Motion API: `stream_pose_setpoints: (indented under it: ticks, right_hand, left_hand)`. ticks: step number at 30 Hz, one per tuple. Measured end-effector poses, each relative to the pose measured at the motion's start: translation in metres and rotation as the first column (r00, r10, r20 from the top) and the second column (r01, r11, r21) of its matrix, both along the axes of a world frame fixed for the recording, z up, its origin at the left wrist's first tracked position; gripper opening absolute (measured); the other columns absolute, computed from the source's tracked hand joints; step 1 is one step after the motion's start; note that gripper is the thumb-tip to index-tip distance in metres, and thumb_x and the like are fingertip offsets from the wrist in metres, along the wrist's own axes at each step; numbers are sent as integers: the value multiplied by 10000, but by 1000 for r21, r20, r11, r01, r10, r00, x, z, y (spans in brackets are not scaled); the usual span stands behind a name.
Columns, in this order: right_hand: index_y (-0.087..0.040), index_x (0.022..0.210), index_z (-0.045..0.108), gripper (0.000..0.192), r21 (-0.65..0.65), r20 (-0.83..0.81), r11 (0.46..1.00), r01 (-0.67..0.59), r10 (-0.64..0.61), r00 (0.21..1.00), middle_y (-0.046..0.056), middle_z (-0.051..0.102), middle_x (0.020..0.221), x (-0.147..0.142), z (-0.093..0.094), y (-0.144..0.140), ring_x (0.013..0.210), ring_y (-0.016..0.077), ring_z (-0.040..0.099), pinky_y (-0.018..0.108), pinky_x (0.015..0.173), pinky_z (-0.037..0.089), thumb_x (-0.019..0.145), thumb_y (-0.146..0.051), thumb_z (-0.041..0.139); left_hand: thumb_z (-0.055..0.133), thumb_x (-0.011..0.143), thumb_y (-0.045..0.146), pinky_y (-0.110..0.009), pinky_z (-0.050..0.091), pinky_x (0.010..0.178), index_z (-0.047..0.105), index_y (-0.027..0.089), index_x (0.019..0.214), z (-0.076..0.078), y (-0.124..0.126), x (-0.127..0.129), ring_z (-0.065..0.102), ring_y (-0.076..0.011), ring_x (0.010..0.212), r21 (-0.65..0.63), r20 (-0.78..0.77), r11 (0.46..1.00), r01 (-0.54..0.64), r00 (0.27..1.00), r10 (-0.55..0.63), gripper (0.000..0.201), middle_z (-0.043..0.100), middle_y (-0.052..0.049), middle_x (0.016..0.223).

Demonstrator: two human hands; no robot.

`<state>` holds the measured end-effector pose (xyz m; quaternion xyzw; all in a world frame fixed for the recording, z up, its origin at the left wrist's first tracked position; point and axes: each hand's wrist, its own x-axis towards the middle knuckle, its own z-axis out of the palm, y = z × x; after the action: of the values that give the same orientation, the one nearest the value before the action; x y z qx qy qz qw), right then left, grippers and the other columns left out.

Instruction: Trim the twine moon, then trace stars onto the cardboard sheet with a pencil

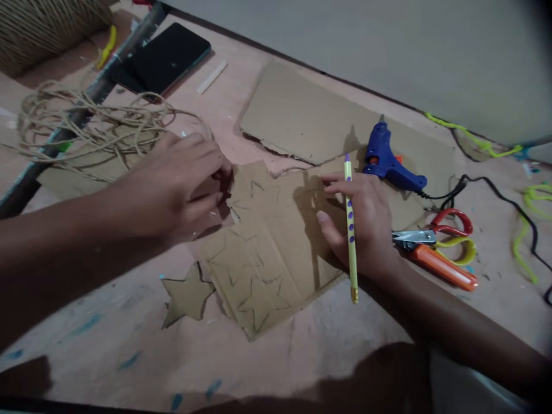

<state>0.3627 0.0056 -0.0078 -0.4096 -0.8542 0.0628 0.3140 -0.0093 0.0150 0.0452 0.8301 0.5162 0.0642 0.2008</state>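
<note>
While the fingers of my left hand (185,178) bunch together at the left edge of the star-marked cardboard (276,247), I can't tell whether they pinch it. My right hand (368,215), over the cardboard's right side, grips a spotted pencil (351,241) between its fingers. A cut-out star (188,295) lies just beside the cardboard.

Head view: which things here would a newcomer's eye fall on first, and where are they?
The blue glue gun likely stands out first, lying on a cardboard piece at upper right, with red-and-yellow-handled scissors below it. Next comes the spotted pencil across the right hand. Near the middle lies a sheet with drawn stars, a cut-out star at its lower left.
</note>
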Motion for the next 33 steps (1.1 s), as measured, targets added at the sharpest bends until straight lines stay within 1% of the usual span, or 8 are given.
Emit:
stream_pose_setpoints:
  ticks: [3,9,13,16,21,25,29,33]
  right_hand:
    - [-377,1385,701,435,-46,5,999,-1,1,1000,121,934,1497,3,-3,2,1295,461,841,690,1093,673,1027,-166,830]
    - [-359,1462,696,476,47,-31,996,-76,78,997,129,927,1466,8,-8,4,1251,458,849,687,1024,685,1042,-169,816]
    - [-361,1467,737,488,24,-72,997,-80,81,994,127,924,1442,11,-8,2,1261,460,839,687,1048,677,1034,-160,841]
    - [-369,1456,776,406,-26,-169,994,-105,100,981,114,922,1414,13,-5,-2,1254,448,834,682,1068,665,1082,-222,837]
    - [-369,1220,938,225,-122,-472,977,-176,99,876,71,912,1053,8,11,-20,987,370,827,615,980,656,1239,-452,729]
    - [-309,1250,1013,514,-406,-613,841,-358,40,789,77,893,1014,-6,24,-23,789,256,806,462,757,648,1335,-542,563]
    - [-288,1207,1013,323,-564,-620,710,-423,-26,784,50,916,1127,-24,25,-3,806,202,864,376,773,650,1264,-492,769]
    - [-240,1121,1005,298,-620,-686,589,-519,-86,723,38,891,973,-40,22,16,706,203,846,351,684,622,1162,-404,758]
  left_hand:
    - [467,1317,381,-578,377,1548,764,194,1339,-6,19,-7,602,-307,1525,99,-189,993,-71,978,89,352,735,-67,1375]
    - [405,1239,508,-807,254,1524,823,162,1370,-10,40,-13,528,-501,1705,199,-181,965,-169,962,206,558,774,-220,1529]
    - [474,1201,556,-542,533,1256,824,189,1196,-4,32,5,710,-352,1291,53,-46,989,-135,990,137,507,771,-141,1171]
    - [525,1231,545,-357,531,935,800,216,1190,-7,25,15,704,-216,1001,-78,98,990,-115,988,122,430,817,-57,1094]
    - [648,1192,555,-319,548,858,808,213,1112,-25,30,15,737,-221,966,-164,272,986,-33,959,77,386,845,-51,1051]
    - [701,1147,585,-341,517,798,796,234,1053,-41,46,18,677,-210,822,-137,374,990,40,927,14,375,759,-33,909]
    - [720,1154,592,-379,541,909,802,250,1034,-51,57,27,717,-229,882,-78,425,991,109,903,-66,372,768,-32,929]
    - [691,1194,583,-427,570,1084,856,274,1409,-53,53,27,799,-294,1124,-39,439,990,138,892,-107,411,869,-67,1129]
